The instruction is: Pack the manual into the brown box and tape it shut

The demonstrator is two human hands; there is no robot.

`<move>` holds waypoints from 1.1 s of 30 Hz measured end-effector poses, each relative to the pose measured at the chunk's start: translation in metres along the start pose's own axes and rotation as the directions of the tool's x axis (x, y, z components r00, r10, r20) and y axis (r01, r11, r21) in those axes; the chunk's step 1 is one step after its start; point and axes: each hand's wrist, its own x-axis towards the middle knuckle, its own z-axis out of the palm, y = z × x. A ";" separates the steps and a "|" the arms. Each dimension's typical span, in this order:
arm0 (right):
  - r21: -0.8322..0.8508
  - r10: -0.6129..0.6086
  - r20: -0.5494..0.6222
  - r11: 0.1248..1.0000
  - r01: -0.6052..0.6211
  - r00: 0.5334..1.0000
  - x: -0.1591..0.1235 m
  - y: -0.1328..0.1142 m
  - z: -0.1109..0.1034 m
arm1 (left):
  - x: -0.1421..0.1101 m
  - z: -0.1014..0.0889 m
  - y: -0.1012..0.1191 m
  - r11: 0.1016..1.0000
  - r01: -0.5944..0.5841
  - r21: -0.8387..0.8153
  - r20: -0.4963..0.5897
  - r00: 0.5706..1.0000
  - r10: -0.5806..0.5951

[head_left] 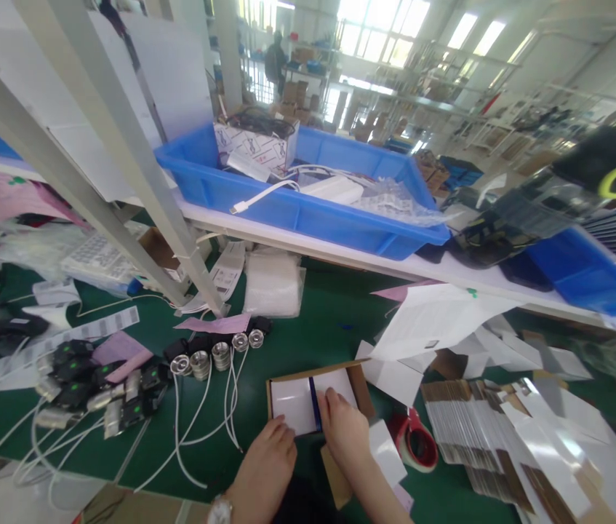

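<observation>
A small brown cardboard box (363, 389) lies open on the green mat, with white sheets (292, 400) and a dark blue strip inside. My left hand (265, 466) rests at the box's near left edge, fingers bent down onto the white sheet. My right hand (345, 429) lies on the box's near right part, fingers pressed together on the white contents. Whether either hand grips anything is hidden.
Several metal-tipped chargers with white cables (214, 356) lie to the left. A red tape roll (415, 441) sits right of the box. Stacked flat cartons (471, 429) and loose papers (438, 316) are at the right. Blue bin (308, 211) on the shelf behind. A person stands far back.
</observation>
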 end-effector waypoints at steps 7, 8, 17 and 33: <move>0.710 0.399 -0.182 0.685 -0.160 0.899 -0.012 0.113 -0.010 | -0.008 -0.037 -0.023 0.847 0.424 -0.320 -0.235 0.831 -0.504; 0.790 0.352 -0.127 0.601 -0.120 0.927 -0.006 0.120 -0.007 | -0.006 -0.030 -0.022 0.833 0.440 -0.335 -0.220 0.823 -0.524; 0.859 -0.088 -0.114 0.492 0.143 0.990 0.038 0.112 0.042 | 0.005 0.023 0.002 0.950 0.231 -0.208 -0.105 0.961 -0.256; 0.601 -0.050 -0.355 0.752 0.269 0.933 -0.005 0.108 0.006 | -0.011 0.009 -0.047 0.986 -0.044 -0.163 0.141 0.988 0.067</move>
